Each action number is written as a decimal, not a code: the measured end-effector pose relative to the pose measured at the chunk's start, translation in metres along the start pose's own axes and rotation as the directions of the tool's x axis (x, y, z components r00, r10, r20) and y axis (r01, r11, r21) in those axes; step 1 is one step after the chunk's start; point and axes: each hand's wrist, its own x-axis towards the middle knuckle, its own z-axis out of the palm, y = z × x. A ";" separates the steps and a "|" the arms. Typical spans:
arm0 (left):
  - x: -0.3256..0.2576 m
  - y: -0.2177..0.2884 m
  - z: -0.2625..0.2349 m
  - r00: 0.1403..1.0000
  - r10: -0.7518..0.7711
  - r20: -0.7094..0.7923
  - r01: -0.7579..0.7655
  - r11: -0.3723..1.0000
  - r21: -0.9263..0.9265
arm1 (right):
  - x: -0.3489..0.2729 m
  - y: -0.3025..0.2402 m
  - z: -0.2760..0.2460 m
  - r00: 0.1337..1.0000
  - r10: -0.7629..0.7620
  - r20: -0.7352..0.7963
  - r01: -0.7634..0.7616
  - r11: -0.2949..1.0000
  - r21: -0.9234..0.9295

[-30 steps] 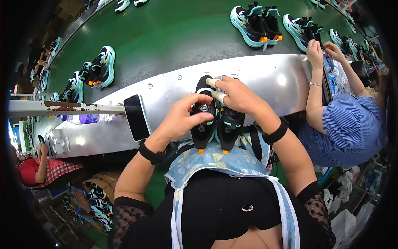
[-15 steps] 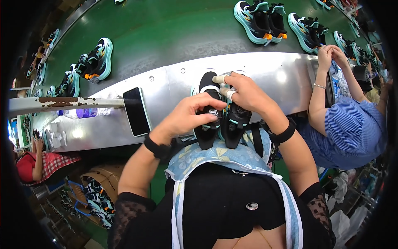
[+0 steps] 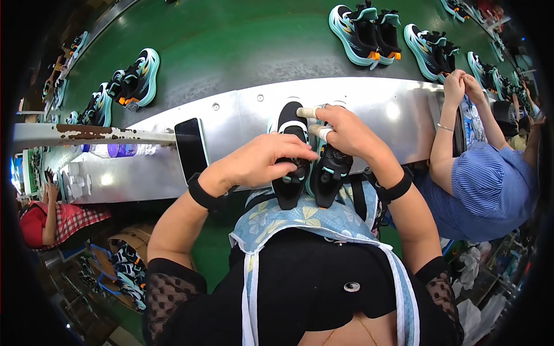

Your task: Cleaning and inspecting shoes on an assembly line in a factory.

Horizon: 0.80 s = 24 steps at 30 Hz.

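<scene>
A pair of black and mint sneakers lies before me on the metal ledge, toes pointing away and heels towards my apron. My left hand (image 3: 259, 158) is over the left sneaker (image 3: 287, 193), palm down, with thumb and fingers apart above its lacing and opening. From the right, my right hand (image 3: 345, 131) reaches over the right sneaker (image 3: 327, 181). Its pale-wrapped fingertips stretch to the left sneaker's toe area. I see nothing held in either hand, though the fingers hide part of the lacing.
A phone (image 3: 191, 151) lies left of my hands, by a rusty white bar (image 3: 92, 134). Beyond the metal ledge (image 3: 231, 112), a green conveyor (image 3: 242, 40) carries several sneakers. At right, a co-worker in a blue striped cap (image 3: 490, 179) sits close. A carton (image 3: 134, 237) stands lower left.
My left forearm and elbow have swung outward to the left, and the left fingers lie flatter over the sneaker. My right hand has barely moved. The whole view has shifted slightly.
</scene>
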 end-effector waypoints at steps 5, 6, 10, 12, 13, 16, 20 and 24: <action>-0.014 0.012 0.025 0.874 -0.062 -0.481 0.164 0.971 0.173 | -0.001 0.002 0.003 0.999 0.012 -0.046 -0.016 0.998 -0.066; -0.017 0.016 0.030 0.769 -0.225 -0.598 0.313 0.949 0.045 | -0.001 0.000 0.003 0.999 0.018 -0.036 -0.021 0.997 -0.076; -0.006 0.007 0.051 0.678 -0.146 -0.721 0.316 0.943 0.106 | -0.003 -0.004 0.002 0.996 -0.034 -0.079 0.031 0.999 -0.040; -0.001 0.006 0.049 0.692 -0.107 -0.714 0.297 0.944 0.146 | -0.004 -0.011 -0.001 0.995 -0.001 -0.099 0.001 1.000 -0.005; -0.001 0.001 0.046 0.775 -0.049 -0.630 0.195 0.967 0.164 | -0.005 -0.012 -0.003 0.995 -0.005 -0.100 0.004 1.000 -0.009; -0.007 -0.015 0.019 0.915 0.014 -0.404 0.070 0.979 0.193 | -0.003 -0.016 -0.005 0.997 0.057 -0.044 -0.057 0.998 0.004; -0.008 -0.004 0.022 0.911 -0.041 -0.410 0.124 0.976 0.179 | -0.007 -0.009 -0.004 0.999 0.019 -0.039 -0.021 0.999 -0.035; -0.001 0.004 0.041 0.765 -0.235 -0.600 0.357 0.930 0.091 | -0.015 -0.012 -0.005 0.996 0.013 -0.084 -0.011 1.000 0.024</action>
